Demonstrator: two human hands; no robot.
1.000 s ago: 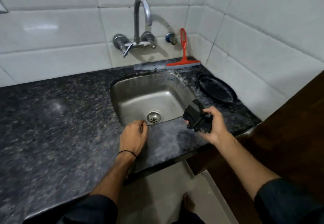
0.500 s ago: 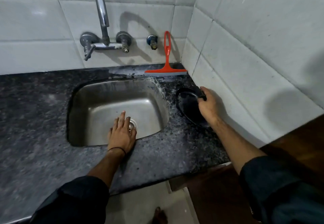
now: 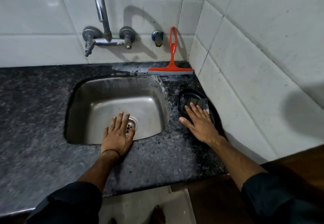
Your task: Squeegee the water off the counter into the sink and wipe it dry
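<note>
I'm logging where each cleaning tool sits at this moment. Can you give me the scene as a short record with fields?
squeegee: red, blade on the counter at the back right corner, handle leaning against the wall tiles, untouched
cloth: dark, folded, lying in the black dish right of the sink
right hand: open, flat, fingertips on the cloth
left hand: open, spread at the sink's front edge, fingers over the drain
sink: steel, nothing in it
counter: dark granite, wet sheen near the squeegee
</note>
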